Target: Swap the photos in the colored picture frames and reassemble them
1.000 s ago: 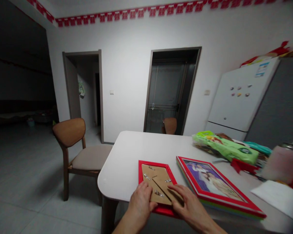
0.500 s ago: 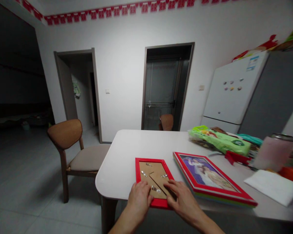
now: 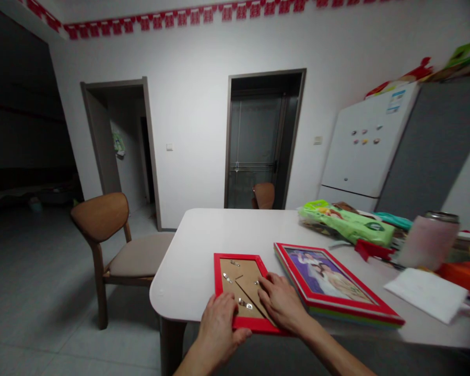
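A small red picture frame (image 3: 225, 259) lies face down near the table's front edge, its brown backing board and metal clips up. My left hand (image 3: 218, 321) grips the frame's near edge, fingers curled over it. My right hand (image 3: 282, 303) rests on the backing board at the right, fingers bent and pressing near a clip. To the right lies a larger red frame (image 3: 339, 290) with a photo, face up, on top of other coloured frames.
A white table (image 3: 196, 245) carries a green package (image 3: 347, 222), a pink cup (image 3: 426, 240), white paper (image 3: 425, 295) and red items at the right. A wooden chair (image 3: 113, 235) stands left of it. A fridge (image 3: 364, 151) and two doorways are behind.
My right hand has slid forward over the backing board. My left hand has closed more round the near edge. The camera has shifted slightly right.
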`<state>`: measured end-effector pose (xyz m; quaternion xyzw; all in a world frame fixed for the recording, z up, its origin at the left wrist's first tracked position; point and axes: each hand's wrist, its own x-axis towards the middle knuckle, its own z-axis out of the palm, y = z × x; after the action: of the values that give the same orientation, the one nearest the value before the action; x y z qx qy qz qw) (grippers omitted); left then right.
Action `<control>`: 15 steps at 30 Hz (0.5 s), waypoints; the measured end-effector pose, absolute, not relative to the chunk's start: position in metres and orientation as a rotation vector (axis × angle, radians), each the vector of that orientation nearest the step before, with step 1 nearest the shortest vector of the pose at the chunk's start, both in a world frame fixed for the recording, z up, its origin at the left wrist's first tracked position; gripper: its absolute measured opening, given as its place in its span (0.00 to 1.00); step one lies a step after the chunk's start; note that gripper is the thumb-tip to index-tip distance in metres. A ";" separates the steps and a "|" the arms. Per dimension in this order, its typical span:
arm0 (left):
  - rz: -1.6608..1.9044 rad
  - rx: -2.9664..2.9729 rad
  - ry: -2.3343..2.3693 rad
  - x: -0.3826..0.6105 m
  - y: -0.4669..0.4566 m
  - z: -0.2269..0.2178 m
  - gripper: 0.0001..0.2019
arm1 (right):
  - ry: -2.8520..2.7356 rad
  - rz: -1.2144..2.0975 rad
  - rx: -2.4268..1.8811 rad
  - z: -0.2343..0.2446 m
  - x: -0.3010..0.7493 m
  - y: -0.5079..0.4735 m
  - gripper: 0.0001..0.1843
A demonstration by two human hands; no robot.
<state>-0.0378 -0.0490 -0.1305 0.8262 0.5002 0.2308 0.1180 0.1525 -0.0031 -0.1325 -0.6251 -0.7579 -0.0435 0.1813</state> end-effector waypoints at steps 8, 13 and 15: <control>0.626 2.394 1.514 -0.038 -0.046 -0.130 0.27 | -2.225 -0.095 -1.757 -0.129 0.152 0.004 0.15; 0.612 2.389 1.517 -0.038 -0.047 -0.127 0.27 | -2.220 -0.080 -1.747 -0.132 0.152 0.012 0.14; 0.611 2.389 1.513 -0.038 -0.047 -0.126 0.27 | -2.197 -0.088 -1.754 -0.133 0.152 0.015 0.14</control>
<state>-0.0385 -0.0469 -0.1259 0.8194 0.5189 0.2095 0.1239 0.1522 0.0148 -0.1332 -0.6153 -0.7706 -0.0308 0.1635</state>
